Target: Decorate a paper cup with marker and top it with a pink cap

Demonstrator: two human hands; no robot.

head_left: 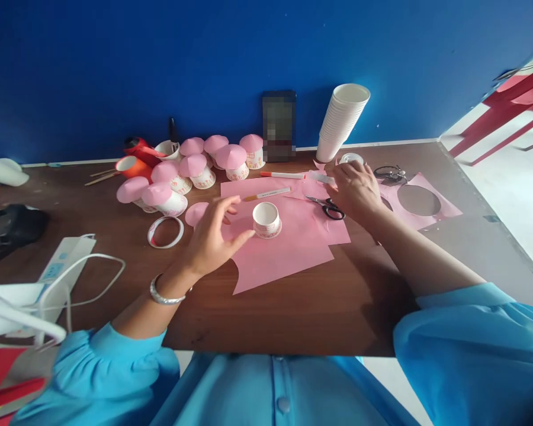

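Note:
A short white paper cup (pixel 267 222) with a reddish print along its lower edge stands on pink paper (pixel 284 254), its hollow top facing up. Just left of the cup is my left hand (pixel 213 236), thumb and fingers spread, holding nothing. My right hand (pixel 355 189) is lowered at the back right beside a white round item (pixel 350 158); its thumb is apart from the fingers, and the fingertips are partly hidden. Scissors (pixel 326 207) with black handles lie to its left. Two markers, one red-capped (pixel 283 175) and one orange-tipped (pixel 267 194), rest on the paper.
Several small cups with pink paper cone tops (pixel 231 157) are grouped at the back left. A tall stack of white cups (pixel 343 121) and a phone (pixel 279 127) lean by the blue wall. A tape roll (pixel 165 232), glasses (pixel 389 173) and a power strip (pixel 62 266) lie around.

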